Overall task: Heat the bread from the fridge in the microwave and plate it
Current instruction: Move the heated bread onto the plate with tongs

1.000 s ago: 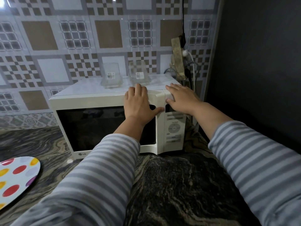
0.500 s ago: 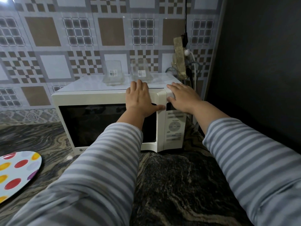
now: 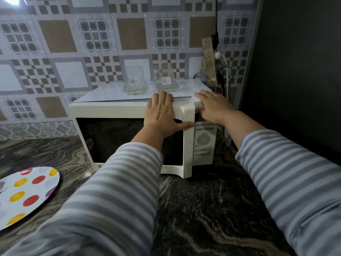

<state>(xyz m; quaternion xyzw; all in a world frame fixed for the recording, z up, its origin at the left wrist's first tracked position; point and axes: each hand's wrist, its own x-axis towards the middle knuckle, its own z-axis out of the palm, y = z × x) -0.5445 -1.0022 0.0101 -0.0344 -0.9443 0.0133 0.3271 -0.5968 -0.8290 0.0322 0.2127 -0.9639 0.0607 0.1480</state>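
A white microwave [image 3: 110,111] stands on the dark marbled counter [image 3: 203,209] against the tiled wall. Its door [image 3: 188,145] is ajar, the right edge swung a little out from the control panel [image 3: 203,141]. My left hand [image 3: 162,117] grips the door's top right corner, fingers over the top edge and thumb along the front. My right hand [image 3: 214,106] lies flat on the microwave's top right corner above the panel. A round plate [image 3: 27,193] with coloured dots sits at the near left. No bread is visible; the dark door window hides the inside.
Two clear glass containers [image 3: 134,84] [image 3: 166,80] stand on top of the microwave just behind my hands. A power strip with plugs and cables [image 3: 209,61] hangs at the wall to the right. A dark wall [image 3: 295,71] closes off the right side.
The microwave door has come off its closed position and now stands slightly ajar at its right edge. Both hands stay at the same spots on the microwave.
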